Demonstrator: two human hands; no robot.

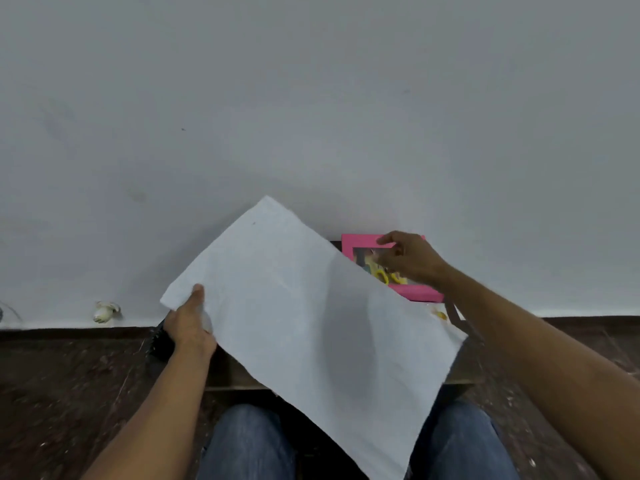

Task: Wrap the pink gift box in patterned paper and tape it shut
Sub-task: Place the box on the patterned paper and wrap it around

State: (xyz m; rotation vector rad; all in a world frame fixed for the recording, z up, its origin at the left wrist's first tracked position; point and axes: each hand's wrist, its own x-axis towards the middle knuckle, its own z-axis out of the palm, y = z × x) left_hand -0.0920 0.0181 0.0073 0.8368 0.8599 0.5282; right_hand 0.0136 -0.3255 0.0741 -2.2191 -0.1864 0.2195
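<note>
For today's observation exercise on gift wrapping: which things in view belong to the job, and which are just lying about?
Belong to the job:
- sheet of paper, white side up, held by the left hand
- pink gift box, touched by the right hand

Lying about:
- small white object at the wall's foot
- dark object behind the left hand

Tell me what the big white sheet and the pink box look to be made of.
White sheet: apparently thin matte paper; it bends softly and shows faint creases where the left hand holds its corner. Pink box: probably matte cardboard, with flat, straight-edged borders, framing what looks like a clear plastic window.
</note>
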